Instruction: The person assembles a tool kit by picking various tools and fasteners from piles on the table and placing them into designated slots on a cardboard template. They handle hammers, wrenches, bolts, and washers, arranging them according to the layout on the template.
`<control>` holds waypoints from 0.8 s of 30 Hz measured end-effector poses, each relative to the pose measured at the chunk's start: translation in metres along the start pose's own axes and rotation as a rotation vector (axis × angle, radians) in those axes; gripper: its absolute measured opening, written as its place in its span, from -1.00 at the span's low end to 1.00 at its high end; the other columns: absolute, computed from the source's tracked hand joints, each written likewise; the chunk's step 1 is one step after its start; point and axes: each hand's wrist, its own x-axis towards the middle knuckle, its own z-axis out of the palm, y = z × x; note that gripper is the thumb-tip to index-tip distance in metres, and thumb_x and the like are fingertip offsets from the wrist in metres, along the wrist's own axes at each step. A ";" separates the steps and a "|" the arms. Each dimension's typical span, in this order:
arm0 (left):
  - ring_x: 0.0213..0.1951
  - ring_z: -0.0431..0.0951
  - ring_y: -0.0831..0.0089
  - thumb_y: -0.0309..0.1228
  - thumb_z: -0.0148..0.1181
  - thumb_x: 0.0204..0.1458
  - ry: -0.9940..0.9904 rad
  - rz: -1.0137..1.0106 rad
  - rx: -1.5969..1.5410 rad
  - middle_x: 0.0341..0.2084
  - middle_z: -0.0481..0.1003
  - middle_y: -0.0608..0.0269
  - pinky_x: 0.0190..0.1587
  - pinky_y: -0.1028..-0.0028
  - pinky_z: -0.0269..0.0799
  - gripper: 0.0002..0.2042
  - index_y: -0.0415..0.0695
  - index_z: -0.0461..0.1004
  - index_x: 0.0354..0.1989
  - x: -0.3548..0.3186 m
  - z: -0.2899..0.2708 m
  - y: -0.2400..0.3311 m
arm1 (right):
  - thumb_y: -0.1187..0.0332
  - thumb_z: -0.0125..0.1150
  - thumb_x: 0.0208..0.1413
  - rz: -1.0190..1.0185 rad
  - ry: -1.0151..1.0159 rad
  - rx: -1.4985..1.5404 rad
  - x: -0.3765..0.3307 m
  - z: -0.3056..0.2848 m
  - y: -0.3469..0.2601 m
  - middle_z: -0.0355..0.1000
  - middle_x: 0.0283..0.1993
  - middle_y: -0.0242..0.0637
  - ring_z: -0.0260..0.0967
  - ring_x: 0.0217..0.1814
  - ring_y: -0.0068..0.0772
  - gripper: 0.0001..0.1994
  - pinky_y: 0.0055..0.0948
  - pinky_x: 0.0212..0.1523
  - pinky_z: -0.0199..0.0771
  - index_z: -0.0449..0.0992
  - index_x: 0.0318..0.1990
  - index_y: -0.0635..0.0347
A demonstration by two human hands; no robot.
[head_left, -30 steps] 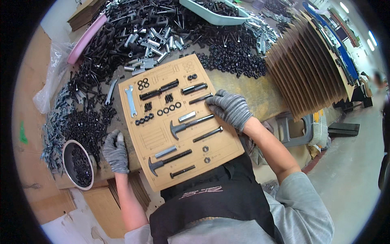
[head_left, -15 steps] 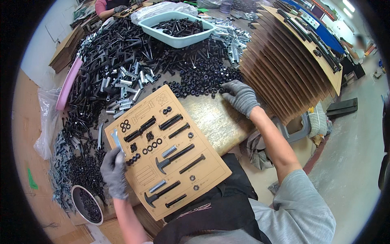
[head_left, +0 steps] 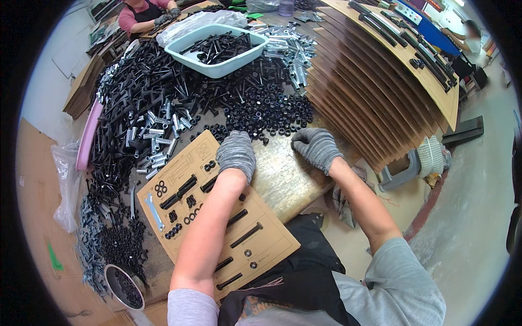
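A cardboard sheet (head_left: 168, 244) lies tilted on the table, bearing rubber-like rings, bolts, nuts and an open-ended wrench (head_left: 154, 212) at its left edge. My left hand (head_left: 236, 156), in a grey glove, is over the sheet's upper right corner, fingers curled together at the near edge of a heap of black nuts (head_left: 272, 111). My left forearm hides the middle of the sheet. To the right, my gloved right hand (head_left: 317, 148) rests at the same heap's edge, thumb and fingers drawn together. What either hand holds, if anything, is hidden.
A pale blue tub (head_left: 223, 70) of black bolts stands on piled black hardware. Silver sleeves (head_left: 157, 133) lie left of the nuts. Stacked cardboard sheets (head_left: 370, 98) rise at right. A white bowl (head_left: 138, 301) sits lower left. A co-worker (head_left: 142, 16) works at the far left.
My left hand has left the wrench and moved up and right to the nuts. The wrench now lies flat on the sheet. My right hand's fingers have drawn together.
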 end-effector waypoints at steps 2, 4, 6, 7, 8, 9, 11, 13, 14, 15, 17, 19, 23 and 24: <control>-0.11 0.51 0.05 -0.24 0.15 0.01 0.044 -0.027 -0.004 -0.17 0.45 0.00 -0.06 0.17 0.45 -0.69 -0.14 0.42 -0.12 0.004 0.004 0.003 | 0.27 0.18 0.00 -0.004 0.022 -0.023 0.000 -0.003 0.010 0.52 -0.28 -0.07 0.47 -0.23 -0.01 -0.80 -0.19 -0.15 0.46 0.58 -0.27 0.15; -0.12 0.51 0.05 -0.22 0.20 -0.02 0.067 -0.005 -0.074 -0.17 0.48 -0.02 -0.06 0.18 0.43 -0.67 -0.15 0.45 -0.14 0.007 -0.002 -0.002 | 0.28 0.18 0.01 -0.087 0.145 -0.082 0.008 0.002 0.020 0.51 -0.25 -0.08 0.45 -0.19 -0.01 -0.80 -0.18 -0.12 0.45 0.57 -0.23 0.13; -0.13 0.51 0.06 -0.21 0.23 -0.05 0.033 0.022 -0.128 -0.17 0.50 -0.02 -0.05 0.19 0.42 -0.66 -0.16 0.48 -0.16 0.009 -0.005 -0.005 | 0.29 0.17 0.02 -0.168 0.163 -0.123 0.013 0.003 0.015 0.46 -0.18 -0.11 0.42 -0.12 -0.02 -0.78 -0.17 -0.09 0.43 0.56 -0.18 0.11; -0.13 0.51 0.06 -0.21 0.24 -0.06 -0.010 0.023 -0.150 -0.17 0.50 -0.02 -0.04 0.19 0.42 -0.66 -0.16 0.49 -0.17 0.009 -0.006 -0.004 | 0.27 0.20 0.00 -0.234 0.158 -0.132 0.016 0.004 0.010 0.43 -0.20 -0.12 0.41 -0.13 -0.03 -0.79 -0.16 -0.12 0.44 0.55 -0.23 0.13; -0.13 0.51 0.06 -0.20 0.25 -0.07 -0.053 0.021 -0.169 -0.17 0.50 -0.02 -0.04 0.20 0.42 -0.66 -0.16 0.50 -0.18 0.008 -0.009 -0.005 | 0.25 0.21 -0.01 -0.211 0.101 -0.183 0.018 0.005 0.001 0.42 -0.21 -0.11 0.42 -0.15 -0.04 -0.79 -0.15 -0.15 0.44 0.53 -0.26 0.14; -0.12 0.51 0.07 -0.21 0.26 -0.09 -0.090 0.014 -0.181 -0.18 0.51 -0.02 -0.03 0.20 0.41 -0.65 -0.16 0.50 -0.19 0.004 -0.015 -0.001 | 0.24 0.23 -0.02 -0.187 0.045 -0.234 0.019 0.006 -0.006 0.40 -0.22 -0.10 0.42 -0.17 -0.04 -0.79 -0.13 -0.17 0.44 0.51 -0.28 0.15; -0.10 0.50 0.08 -0.21 0.27 -0.09 -0.018 0.090 -0.197 -0.19 0.51 -0.03 -0.01 0.22 0.40 -0.64 -0.16 0.50 -0.16 -0.001 -0.008 -0.002 | 0.23 0.25 -0.03 -0.202 0.113 -0.335 0.022 0.016 -0.009 0.40 -0.26 -0.14 0.42 -0.22 -0.07 -0.79 -0.16 -0.21 0.43 0.51 -0.31 0.14; -0.10 0.50 0.07 -0.20 0.26 -0.09 0.005 0.106 -0.221 -0.19 0.50 -0.03 0.00 0.22 0.40 -0.63 -0.16 0.50 -0.14 -0.004 -0.006 -0.005 | 0.22 0.26 -0.03 -0.199 0.147 -0.397 0.025 0.022 -0.010 0.40 -0.28 -0.15 0.43 -0.25 -0.08 -0.80 -0.16 -0.23 0.43 0.51 -0.33 0.13; -0.09 0.50 0.07 -0.19 0.26 -0.08 0.017 0.113 -0.237 -0.19 0.50 -0.03 0.00 0.23 0.39 -0.62 -0.15 0.50 -0.13 -0.006 -0.006 -0.005 | 0.22 0.26 -0.03 -0.193 0.145 -0.411 0.027 0.022 -0.011 0.40 -0.28 -0.14 0.42 -0.25 -0.07 -0.80 -0.15 -0.24 0.44 0.51 -0.33 0.14; -0.09 0.50 0.07 -0.18 0.25 -0.08 0.039 0.106 -0.264 -0.19 0.50 -0.03 0.01 0.23 0.39 -0.62 -0.15 0.50 -0.12 -0.006 -0.003 -0.006 | 0.22 0.25 -0.03 -0.186 0.144 -0.425 0.029 0.023 -0.011 0.40 -0.28 -0.13 0.42 -0.26 -0.06 -0.80 -0.13 -0.25 0.44 0.51 -0.34 0.14; -0.09 0.49 0.07 -0.16 0.25 -0.06 0.088 0.096 -0.320 -0.19 0.50 -0.02 0.01 0.23 0.39 -0.61 -0.14 0.50 -0.11 -0.005 0.002 -0.002 | 0.22 0.21 0.00 -0.228 0.142 -0.507 0.034 0.027 -0.006 0.41 -0.29 -0.12 0.43 -0.28 -0.04 -0.81 -0.11 -0.26 0.44 0.51 -0.33 0.14; -0.10 0.50 0.11 -0.15 0.23 -0.03 0.059 0.059 -0.289 -0.20 0.51 0.02 0.01 0.23 0.39 -0.63 -0.12 0.51 -0.13 -0.005 0.001 0.006 | 0.22 0.19 0.01 -0.250 0.099 -0.572 0.038 0.023 -0.004 0.42 -0.31 -0.11 0.43 -0.31 -0.03 -0.80 -0.10 -0.27 0.45 0.51 -0.33 0.15; -0.10 0.50 0.13 -0.22 0.23 -0.03 0.026 0.040 -0.290 -0.21 0.51 0.06 0.00 0.24 0.39 -0.70 -0.10 0.53 -0.16 -0.005 0.004 0.008 | 0.22 0.18 0.02 -0.088 0.075 -0.039 0.029 -0.018 0.000 0.52 -0.38 -0.02 0.49 -0.34 -0.06 -0.75 -0.20 -0.25 0.48 0.57 -0.34 0.24; -0.10 0.50 0.13 -0.23 0.23 -0.03 0.041 0.059 -0.284 -0.21 0.51 0.06 0.00 0.24 0.39 -0.71 -0.10 0.53 -0.16 -0.005 0.006 0.009 | 0.19 0.21 0.02 -0.017 0.029 0.013 0.026 -0.024 0.008 0.53 -0.38 -0.02 0.48 -0.37 -0.06 -0.72 -0.21 -0.25 0.46 0.59 -0.31 0.26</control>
